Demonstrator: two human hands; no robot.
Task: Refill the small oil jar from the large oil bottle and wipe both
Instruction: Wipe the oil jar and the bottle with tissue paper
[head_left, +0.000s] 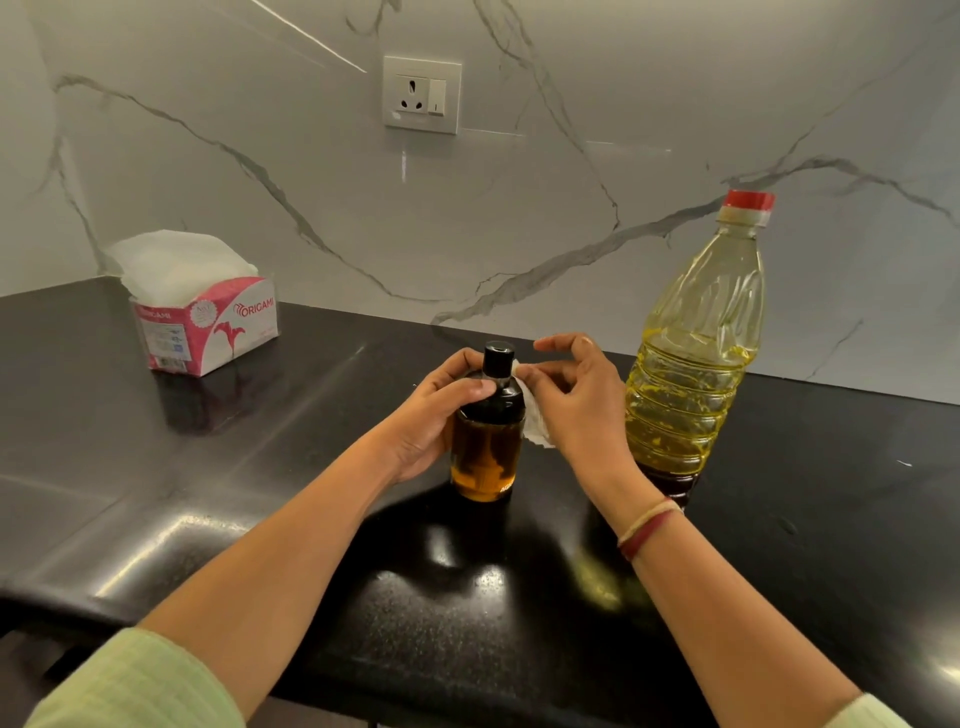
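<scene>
- On the black desk (260, 467), seen from the head camera, the small oil jar (485, 457) stands upright, filled with amber oil, its black cap on.
- The left hand (431, 421) grips the jar at its black shoulder, the fingers (470, 388) curled round it.
- The right hand (576, 405) pinches a white tissue (535, 423) against the neck of the jar.
- The large oil bottle (696, 364), red cap on, stands just right of this hand.
- A tissue box (208, 327) sits far left.
</scene>
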